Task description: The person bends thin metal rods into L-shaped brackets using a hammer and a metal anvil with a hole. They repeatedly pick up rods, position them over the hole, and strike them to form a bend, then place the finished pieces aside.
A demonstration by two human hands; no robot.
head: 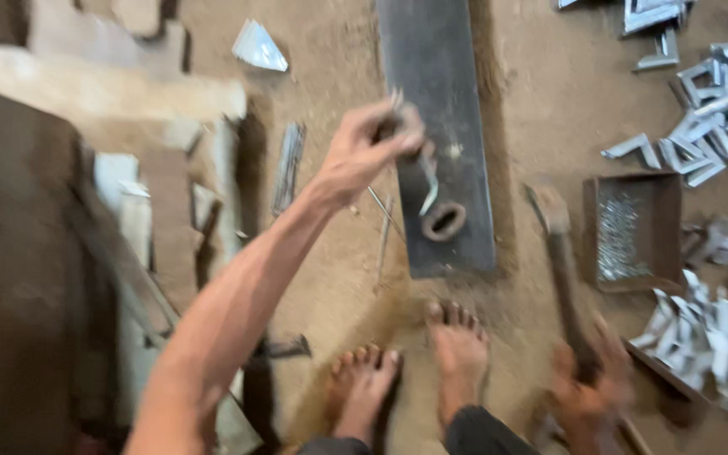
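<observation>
Pinching a small bent silver metal piece (425, 181) with fingers squeezed together, the left hand (364, 152) holds it on the long dark flat metal bar (440, 126). The right hand (587, 392) wraps tight around the brown wooden-handled hammer (559, 270). A crooked hit could smash those 5 fingers, or the bare feet (457, 354) nearby.
</observation>
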